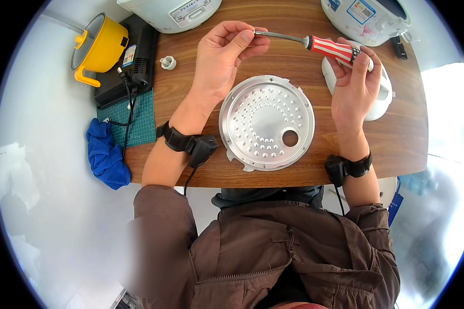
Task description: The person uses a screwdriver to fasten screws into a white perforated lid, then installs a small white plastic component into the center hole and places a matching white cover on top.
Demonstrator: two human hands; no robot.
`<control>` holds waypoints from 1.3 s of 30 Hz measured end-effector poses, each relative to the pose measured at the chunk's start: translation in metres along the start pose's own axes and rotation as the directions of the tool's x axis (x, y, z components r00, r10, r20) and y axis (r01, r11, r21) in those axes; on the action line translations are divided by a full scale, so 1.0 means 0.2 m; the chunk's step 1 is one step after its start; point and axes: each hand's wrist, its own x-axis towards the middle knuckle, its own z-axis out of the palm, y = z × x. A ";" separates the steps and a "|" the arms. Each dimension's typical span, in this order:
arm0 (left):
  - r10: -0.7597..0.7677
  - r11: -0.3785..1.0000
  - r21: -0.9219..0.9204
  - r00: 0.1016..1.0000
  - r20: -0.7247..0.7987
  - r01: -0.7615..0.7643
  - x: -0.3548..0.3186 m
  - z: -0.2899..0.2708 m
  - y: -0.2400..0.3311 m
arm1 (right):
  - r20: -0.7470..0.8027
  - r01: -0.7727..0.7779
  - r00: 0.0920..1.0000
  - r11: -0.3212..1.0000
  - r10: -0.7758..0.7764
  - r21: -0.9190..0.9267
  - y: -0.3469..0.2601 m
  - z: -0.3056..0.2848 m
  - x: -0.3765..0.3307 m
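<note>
Holding a red-striped screwdriver [331, 48] level above the table [191, 103]: right hand [357, 82] wraps its handle, left hand [222, 54] pinches the tip, steadying it. Perforated metal plate [266, 122] lies flat below, between both wrists.

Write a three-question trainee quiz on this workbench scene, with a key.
1. True or false: the right hand holds the screwdriver by its striped handle.
2. What do the left hand fingers pinch? A) screwdriver tip B) blue cloth C) yellow pot
3. The round metal plate lies flat on the wooden ____.

Key: 1 true; 2 A; 3 table.
</note>
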 end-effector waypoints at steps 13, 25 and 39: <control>0.183 0.955 0.241 0.983 -0.026 -0.171 -0.02 0.06 0.09 | 0.137 -0.145 0.983 0.978 0.124 0.150 0.03 -0.04 0.00; -0.176 0.479 0.875 0.970 0.168 -0.065 -0.37 0.07 0.41 | 0.589 0.233 0.808 0.921 -0.005 -0.312 -0.32 0.14 0.02; -0.409 0.642 0.764 0.812 0.417 -0.069 -0.66 0.09 0.18 | 0.783 0.411 0.553 0.724 0.284 -0.553 -0.55 0.43 -0.25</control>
